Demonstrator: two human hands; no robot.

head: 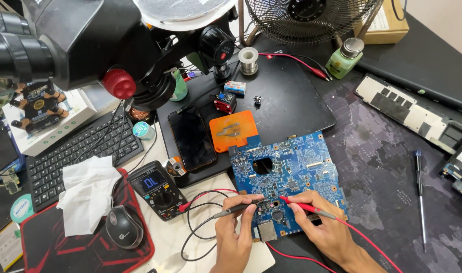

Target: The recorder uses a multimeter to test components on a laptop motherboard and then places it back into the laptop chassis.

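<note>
While the blue printed circuit board [286,174] lies flat at the front of the counter [393,167], close under the person's gaze, both hands work at its near edge with the two meter probes. The left hand [233,237] is closed in a pen grip on the thin black test probe [236,209], whose tip slants right toward the small components by the round coin cell [277,215]. The right hand [324,227] is clamped likewise on the red test probe [303,206], whose tip points left toward the same spot, so the two tips stand just beside each other over the board. Holding them like pens probably steadies the fine tips, and the heels of both hands seem to rest low for support. The board's near part lies directly beneath the fingers, the rest stretching away from them. Red and black leads [200,202] loop left to the black handheld multimeter [157,189], set near the left hand with its screen facing up, likely for easy reading. An orange mat with tweezers [233,130] lies beyond the board.
</note>
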